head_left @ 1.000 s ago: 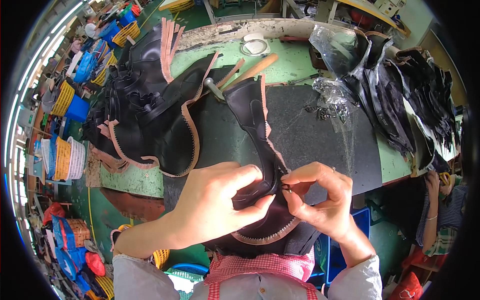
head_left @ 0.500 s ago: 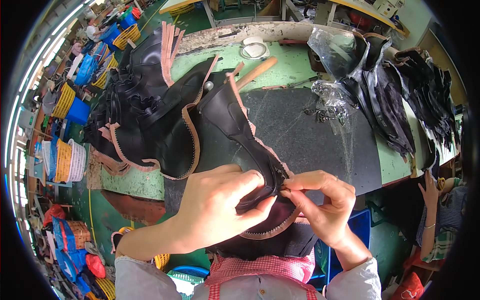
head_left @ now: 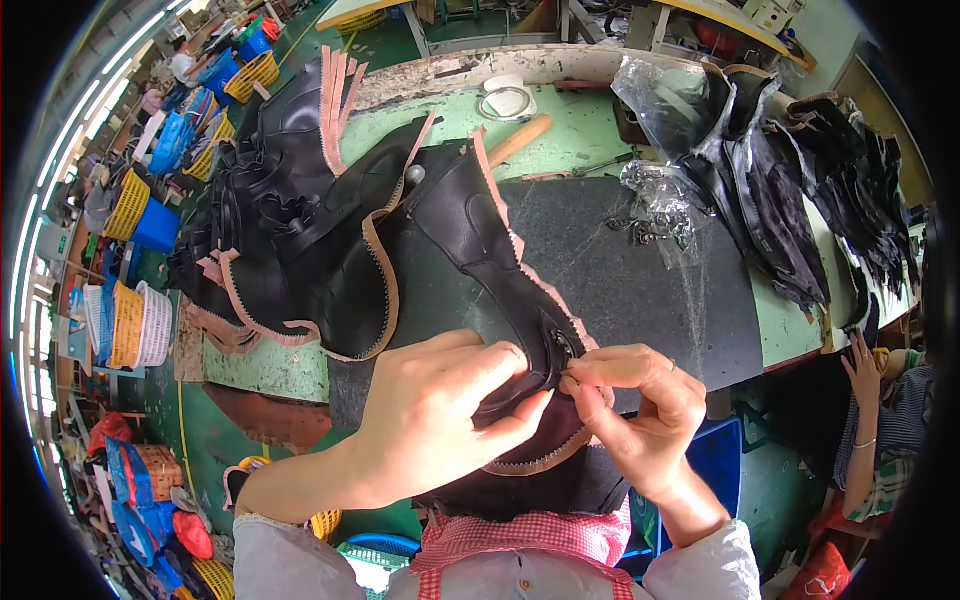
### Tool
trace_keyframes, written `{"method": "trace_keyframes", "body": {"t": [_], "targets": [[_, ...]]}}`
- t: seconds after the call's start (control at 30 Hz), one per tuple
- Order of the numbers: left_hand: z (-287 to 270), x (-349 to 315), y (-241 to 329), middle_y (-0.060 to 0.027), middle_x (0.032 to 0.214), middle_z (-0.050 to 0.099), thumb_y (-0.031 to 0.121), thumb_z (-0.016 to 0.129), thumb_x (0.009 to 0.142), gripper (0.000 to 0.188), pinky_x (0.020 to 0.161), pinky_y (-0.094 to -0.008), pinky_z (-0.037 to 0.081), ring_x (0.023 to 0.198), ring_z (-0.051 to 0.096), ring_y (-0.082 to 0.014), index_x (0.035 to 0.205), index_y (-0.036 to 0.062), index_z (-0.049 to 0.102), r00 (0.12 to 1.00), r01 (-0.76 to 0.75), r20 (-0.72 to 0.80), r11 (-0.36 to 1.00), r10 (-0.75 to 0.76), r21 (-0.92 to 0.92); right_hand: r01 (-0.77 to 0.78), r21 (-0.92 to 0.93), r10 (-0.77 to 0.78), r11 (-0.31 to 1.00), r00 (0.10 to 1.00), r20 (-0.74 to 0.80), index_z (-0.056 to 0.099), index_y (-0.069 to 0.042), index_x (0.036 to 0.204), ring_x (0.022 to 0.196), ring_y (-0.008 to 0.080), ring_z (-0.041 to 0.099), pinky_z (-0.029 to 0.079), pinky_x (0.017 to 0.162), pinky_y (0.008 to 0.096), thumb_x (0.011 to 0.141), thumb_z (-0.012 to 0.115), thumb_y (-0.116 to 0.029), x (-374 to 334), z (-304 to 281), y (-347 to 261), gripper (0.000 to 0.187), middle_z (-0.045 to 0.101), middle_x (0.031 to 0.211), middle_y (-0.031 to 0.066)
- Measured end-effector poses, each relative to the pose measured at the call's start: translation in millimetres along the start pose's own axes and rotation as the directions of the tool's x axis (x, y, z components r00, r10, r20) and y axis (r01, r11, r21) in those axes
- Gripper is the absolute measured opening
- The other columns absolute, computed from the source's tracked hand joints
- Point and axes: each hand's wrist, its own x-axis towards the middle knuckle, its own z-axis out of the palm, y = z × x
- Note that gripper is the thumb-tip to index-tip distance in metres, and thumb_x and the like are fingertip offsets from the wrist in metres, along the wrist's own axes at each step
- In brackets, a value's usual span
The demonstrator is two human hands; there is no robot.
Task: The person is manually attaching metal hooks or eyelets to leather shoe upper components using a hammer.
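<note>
A black leather shoe upper (head_left: 465, 225) with a pinkish-tan zigzag edge stretches from the worktable toward my body. My left hand (head_left: 425, 415) is closed on its near part, with the thumb and fingers bending the leather. Close beside those fingers, a small dark metal fitting (head_left: 562, 345) shows on the upper. My right hand (head_left: 645, 405) pinches at the leather just below this fitting, thumb against forefinger. What lies between those fingertips is too small to make out. The lower part of the upper hangs under my hands, partly hidden by them.
A pile of black uppers (head_left: 290, 200) lies on the left. Behind the dark mat (head_left: 640, 300) rests a wooden handle (head_left: 520, 140). Clear plastic with small dark metal pieces (head_left: 655, 205) and more black pieces (head_left: 760, 200) lie right. A co-worker's hand (head_left: 863, 372) is at far right.
The upper's far end has swung right and lies flatter, showing more of its face. The metal fitting is more visible; my right hand has shifted slightly, still pinching. My left hand keeps its hold.
</note>
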Motion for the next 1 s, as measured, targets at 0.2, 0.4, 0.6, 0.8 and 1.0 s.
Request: {"method": "trace_keyframes", "body": {"t": [0.2,0.4,0.6,0.8,1.0], "targets": [[1,-1,-2,-0.0053,0.067,0.06,0.014,0.083,0.075,0.022,0.051,-0.0356,0.049,0.059,0.061,-0.0231,0.083,0.0069,0.064,1.0,-0.003,-0.025,0.999,0.002,-0.037,-0.005,-0.004,0.004,1.0,0.997,-0.083,0.075,0.001,0.097,0.081,0.0196,0.074,0.058,0.073,0.0285,0.077,0.078,0.01,1,8,-1,0.022,0.075,0.091,0.0124],[4,0,-6,-0.0043,0.07,0.063,0.013,0.083,0.075,0.022,0.052,-0.0354,0.049,0.06,0.062,-0.0228,0.083,0.007,0.063,0.997,-0.061,-0.039,0.998,0.06,-0.02,-0.001,-0.048,-0.005,0.999,0.992,-0.124,0.074,0.002,0.095,0.08,0.0193,0.074,0.058,0.073,0.0278,0.076,0.078,0.009,0,14,-3,0.02,0.076,0.09,0.0122],[3,-2,-5,-0.0023,0.073,0.065,0.011,0.082,0.075,0.022,0.054,-0.0335,0.051,0.065,0.063,-0.0205,0.085,0.0075,0.063,0.99,-0.136,-0.035,0.99,0.137,0.037,0.039,-0.084,-0.052,0.996,0.986,-0.16,0.074,0.001,0.093,0.08,0.02,0.074,0.058,0.071,0.0278,0.075,0.08,0.011,0,17,-5,0.021,0.075,0.089,0.0123],[6,1,-8,-0.0067,0.075,0.068,0.002,0.086,0.068,0.025,0.054,-0.032,0.049,0.062,0.064,-0.0215,0.086,0.0023,0.068,0.966,-0.238,-0.087,0.969,0.243,0.066,0.036,-0.099,-0.055,0.994,0.978,-0.2,0.074,0.001,0.093,0.079,0.0201,0.074,0.057,0.07,0.0278,0.074,0.08,0.011,2,20,-3,0.022,0.075,0.088,0.0125],[10,-2,-9,-0.0077,0.082,0.071,0.002,0.086,0.068,0.024,0.058,-0.0319,0.051,0.067,0.066,-0.0214,0.085,0.0026,0.069,0.964,-0.236,-0.105,0.967,0.246,0.095,0.052,-0.111,-0.075,0.992,0.974,-0.214,0.073,0.0,0.092,0.078,0.0199,0.073,0.057,0.069,0.0275,0.074,0.08,0.011,0,24,-5,0.022,0.075,0.087,0.0121]]}}
